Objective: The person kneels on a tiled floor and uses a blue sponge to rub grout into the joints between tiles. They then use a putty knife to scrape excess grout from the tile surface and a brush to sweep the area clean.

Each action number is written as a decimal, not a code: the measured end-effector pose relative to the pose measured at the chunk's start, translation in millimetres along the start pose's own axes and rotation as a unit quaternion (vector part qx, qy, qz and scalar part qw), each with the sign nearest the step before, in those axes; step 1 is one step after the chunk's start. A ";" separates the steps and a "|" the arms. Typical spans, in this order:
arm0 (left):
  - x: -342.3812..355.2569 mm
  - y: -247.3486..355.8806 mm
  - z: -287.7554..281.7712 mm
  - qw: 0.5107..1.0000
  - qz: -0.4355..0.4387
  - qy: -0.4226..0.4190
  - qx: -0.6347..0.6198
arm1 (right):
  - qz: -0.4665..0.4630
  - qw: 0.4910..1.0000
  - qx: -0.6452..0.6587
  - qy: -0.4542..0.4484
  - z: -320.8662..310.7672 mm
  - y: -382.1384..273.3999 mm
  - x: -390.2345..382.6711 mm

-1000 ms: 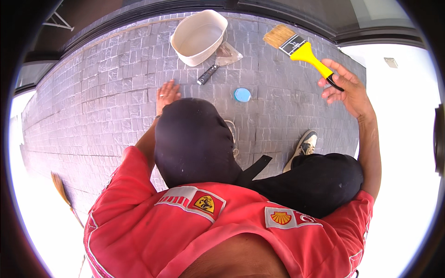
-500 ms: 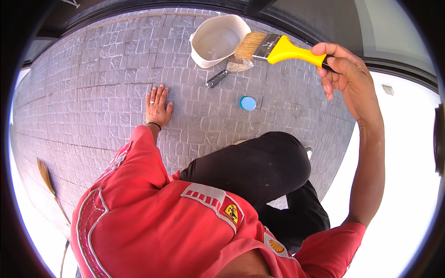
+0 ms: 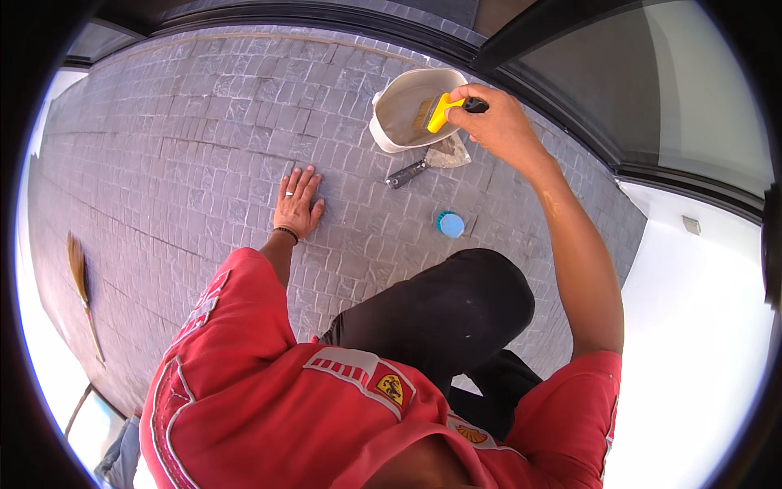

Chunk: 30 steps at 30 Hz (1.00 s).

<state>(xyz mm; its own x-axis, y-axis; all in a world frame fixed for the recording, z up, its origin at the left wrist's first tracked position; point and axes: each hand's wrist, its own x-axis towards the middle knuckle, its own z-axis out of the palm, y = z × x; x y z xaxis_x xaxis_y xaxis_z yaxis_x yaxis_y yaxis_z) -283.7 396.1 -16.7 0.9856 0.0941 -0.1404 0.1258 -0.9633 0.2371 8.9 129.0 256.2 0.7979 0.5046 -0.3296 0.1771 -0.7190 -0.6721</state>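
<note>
Right hand (image 3: 498,122), upper centre of the frame: from where I am standing, the fingers are gripping a paintbrush (image 3: 441,112) near the black end of its yellow handle. The bristles are pointing down into a white tub (image 3: 383,134); whether they are touching its bottom, I cannot tell. Just below the tub, a scraper (image 3: 407,174) is lying with its smeared blade beside the wall and its dark handle slanting toward the lower left. Near the centre, a round blue object (image 3: 450,224) is resting on the grey paving (image 3: 204,179). Left of centre, the left hand (image 3: 298,202) is lying palm down on the paving, fingers slightly parted. At the far left, a broom (image 3: 77,269) is lying.
</note>
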 end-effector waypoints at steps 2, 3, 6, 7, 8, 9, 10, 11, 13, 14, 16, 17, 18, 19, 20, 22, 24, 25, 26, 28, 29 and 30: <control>-0.3 0.3 0.3 1.000 -0.004 0.003 -0.007 | 0.004 0.999 -0.026 -0.040 4.6 5.2 11.7; -0.5 0.4 0.4 1.000 0.000 0.011 -0.007 | -0.004 0.999 -0.018 -0.046 5.2 7.4 15.7; -0.5 0.9 0.2 1.000 -0.003 0.007 0.001 | -0.016 0.999 -0.013 -0.043 5.6 11.6 21.9; -0.2 1.3 0.0 1.000 -0.009 0.008 -0.003 | -0.034 0.999 -0.009 -0.032 6.7 12.6 21.8; 0.2 1.5 -0.2 1.000 -0.013 0.004 0.000 | -0.037 0.999 -0.017 -0.006 7.5 14.3 20.0; -0.3 3.2 -0.1 1.000 -0.013 0.002 0.008 | -0.058 0.998 0.005 -0.022 9.5 15.8 18.0; -0.9 4.6 -0.1 1.000 -0.018 -0.002 0.008 | -0.064 0.998 0.015 -0.021 11.2 18.3 14.4; -0.4 5.5 -0.4 1.000 -0.017 -0.003 0.012 | -0.052 0.998 0.019 -0.031 12.9 21.7 10.8; -0.2 7.6 -1.2 1.000 -0.008 0.008 0.026 | -0.057 0.998 0.037 0.005 15.3 32.2 -0.4; 0.0 8.3 -2.1 0.999 -0.022 -0.011 0.024 | -0.063 0.997 0.051 0.015 16.5 38.4 -6.5; 1.9 10.7 -2.9 0.999 -0.023 -0.016 0.028 | -0.016 0.975 0.214 0.056 14.4 57.5 -22.2; 3.6 12.8 -2.6 0.998 -0.029 -0.018 0.046 | 0.011 0.944 0.320 0.081 15.2 68.2 -32.1; 11.9 16.3 0.2 0.999 -0.041 0.017 0.016 | 0.014 0.899 0.424 0.108 14.2 80.8 -42.4; 19.8 20.2 3.3 0.997 -0.071 0.025 -0.001 | 0.010 0.862 0.491 0.123 17.6 92.2 -52.4; 26.1 25.1 6.8 0.992 -0.124 0.009 -0.005 | 0.031 0.819 0.558 0.131 22.4 103.5 -62.5; 56.4 42.5 22.5 0.957 -0.219 0.177 -0.070 | 0.053 0.717 0.682 0.134 36.8 123.8 -76.7; 89.0 64.4 39.5 0.880 -0.359 0.293 -0.098 | 0.006 0.640 0.757 0.130 49.7 143.6 -89.4; 97.6 71.5 44.0 0.876 -0.416 0.235 -0.063 | -0.005 0.607 0.783 0.137 53.9 153.3 -95.5; 102.8 76.1 46.4 0.870 -0.433 0.232 -0.037 | 0.004 0.573 0.806 0.150 56.9 162.7 -100.7; 111.1 86.0 50.3 0.862 -0.461 0.213 0.004 | -0.034 0.556 0.807 0.199 52.8 184.3 -111.7; 112.1 87.4 49.5 0.862 -0.462 0.209 0.004 | -0.040 0.554 0.798 0.233 47.6 195.8 -117.3; 111.2 89.0 48.7 0.864 -0.462 0.200 0.007 | -0.040 0.554 0.788 0.266 41.8 207.0 -121.7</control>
<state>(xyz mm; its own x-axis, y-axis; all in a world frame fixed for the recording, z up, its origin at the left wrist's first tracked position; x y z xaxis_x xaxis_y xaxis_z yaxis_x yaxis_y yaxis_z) -168.4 308.6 -58.0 0.4266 0.9008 0.0808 0.8807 -0.4341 0.1896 -75.7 -61.3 129.4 0.9549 -0.0094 -0.2969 -0.1637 0.8172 -0.5527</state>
